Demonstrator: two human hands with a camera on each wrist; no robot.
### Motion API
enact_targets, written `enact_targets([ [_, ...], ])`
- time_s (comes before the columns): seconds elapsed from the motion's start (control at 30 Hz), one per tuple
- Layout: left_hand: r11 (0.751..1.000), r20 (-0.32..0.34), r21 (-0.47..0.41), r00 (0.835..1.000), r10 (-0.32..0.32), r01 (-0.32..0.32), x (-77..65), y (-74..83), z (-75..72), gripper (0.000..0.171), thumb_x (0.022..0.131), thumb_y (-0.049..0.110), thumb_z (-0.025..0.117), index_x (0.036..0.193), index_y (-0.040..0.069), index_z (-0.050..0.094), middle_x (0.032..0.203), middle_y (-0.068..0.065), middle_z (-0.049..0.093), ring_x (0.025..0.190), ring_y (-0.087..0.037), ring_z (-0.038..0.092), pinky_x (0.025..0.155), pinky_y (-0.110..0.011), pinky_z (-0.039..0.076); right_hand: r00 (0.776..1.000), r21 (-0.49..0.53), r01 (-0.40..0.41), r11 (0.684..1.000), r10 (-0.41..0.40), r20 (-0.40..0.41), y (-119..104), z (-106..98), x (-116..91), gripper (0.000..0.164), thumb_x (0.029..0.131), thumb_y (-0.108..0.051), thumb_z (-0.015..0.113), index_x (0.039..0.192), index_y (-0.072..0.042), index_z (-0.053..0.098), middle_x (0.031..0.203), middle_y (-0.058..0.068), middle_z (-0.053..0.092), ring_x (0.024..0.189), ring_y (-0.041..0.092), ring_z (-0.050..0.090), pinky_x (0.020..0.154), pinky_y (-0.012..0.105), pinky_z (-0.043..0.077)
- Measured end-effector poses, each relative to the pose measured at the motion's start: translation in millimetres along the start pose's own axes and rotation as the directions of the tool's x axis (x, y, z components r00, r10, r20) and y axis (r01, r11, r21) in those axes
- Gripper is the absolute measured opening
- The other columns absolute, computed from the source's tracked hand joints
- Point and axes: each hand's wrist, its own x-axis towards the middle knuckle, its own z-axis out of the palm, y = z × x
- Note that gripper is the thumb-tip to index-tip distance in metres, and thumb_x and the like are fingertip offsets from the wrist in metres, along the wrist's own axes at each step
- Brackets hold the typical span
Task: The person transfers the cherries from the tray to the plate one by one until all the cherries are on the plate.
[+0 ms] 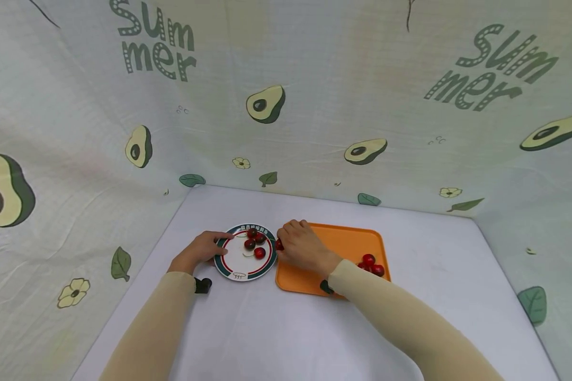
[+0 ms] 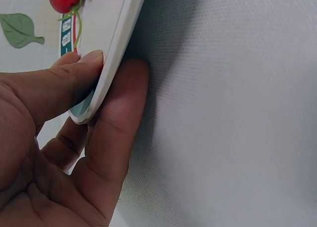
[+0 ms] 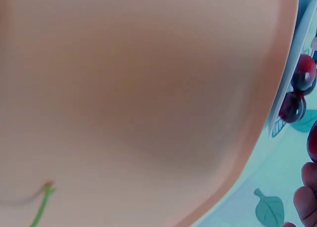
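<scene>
A white plate [image 1: 233,260] with a green and red rim lies left of the orange tray, bearing several dark red cherries [image 1: 250,244]. My left hand [image 1: 201,251] grips its left rim; in the left wrist view the thumb [image 2: 59,86] lies on top and fingers are beneath the plate. Between the plate and tray, my right hand [image 1: 302,246] pinches a cherry [image 1: 279,244] close to the plate's right edge. At the right wrist view's edge, the held cherry [image 3: 312,143] shows above the curled fingertips [image 3: 305,201], mostly cut off.
The orange tray [image 1: 348,238] sits under my right forearm, with several cherries [image 1: 376,270] at its right side, partly hidden by the sleeve. A green stem [image 3: 42,204] lies on the tray. A white tabletop [image 1: 248,333] surrounds both, backed by a printed cloth [image 1: 314,116].
</scene>
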Motion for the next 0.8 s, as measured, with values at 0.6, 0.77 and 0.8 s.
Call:
enact_targets([
  [0.6, 0.999, 0.000, -0.036, 1.000, -0.008, 0.008, 5.7, -7.1, -0.4, 0.051, 0.097, 0.012, 0.073, 0.147, 0.017, 0.063, 0.144, -0.024, 0.055, 0.069, -0.019, 0.065, 0.068, -0.029, 0.053, 0.998, 0.004, 0.050, 0.999, -0.050, 0.031, -50, 11, 44, 0.036, 0.102, -0.045, 0.062, 0.116, -0.012, 0.065, 0.109, 0.001, 0.066, 0.105, 0.021, 0.055, 0.092, 0.036, 0.044],
  [0.77, 1.000, -0.010, -0.029, 1.000, 0.010, -0.011, 5.1, -5.5, 0.0, 0.051, 0.097, 0.012, 0.073, 0.147, 0.016, 0.064, 0.143, -0.022, 0.058, 0.074, -0.019, 0.065, 0.070, -0.028, 0.051, 0.996, -0.020, 0.083, 0.996, -0.083, 0.015, -60, 14, 53, 0.034, 0.103, -0.043, 0.061, 0.116, -0.013, 0.067, 0.110, -0.001, 0.066, 0.106, 0.020, 0.056, 0.090, 0.035, 0.044],
  [0.8, 0.999, -0.012, -0.027, 1.000, 0.017, -0.017, 4.4, -4.7, 0.0, 0.051, 0.096, 0.012, 0.073, 0.147, 0.015, 0.064, 0.142, -0.022, 0.058, 0.075, -0.019, 0.065, 0.070, -0.029, 0.051, 0.996, -0.026, 0.090, 0.996, -0.090, 0.016, -62, 15, 55, 0.034, 0.103, -0.043, 0.061, 0.117, -0.014, 0.067, 0.110, -0.001, 0.067, 0.106, 0.020, 0.057, 0.090, 0.035, 0.045],
])
